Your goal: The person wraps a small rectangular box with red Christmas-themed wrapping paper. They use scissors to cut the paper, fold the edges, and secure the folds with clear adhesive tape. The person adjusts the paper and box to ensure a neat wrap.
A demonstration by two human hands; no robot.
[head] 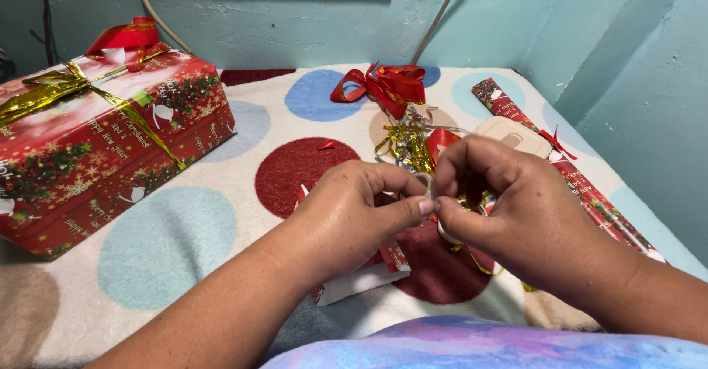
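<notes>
My left hand [354, 218] and my right hand [509, 207] meet at the fingertips over the bed, both pinching a small roll of clear tape [430, 186]. Under my left hand lies a small parcel [361, 279] in red festive paper with a white edge showing. Just beyond my hands sits a tangle of gold curling ribbon [405, 142], and behind that a red ribbon bow [383, 85]. Most of the tape roll is hidden by my fingers.
A large gift box [96, 144] in red festive paper with gold ribbon and a red bow stands at the left. A roll of red wrapping paper [590, 192] lies along the right, next to a beige lid-like object [516, 134]. The spotted blanket [169, 244] covers the bed; turquoise walls close the back and right.
</notes>
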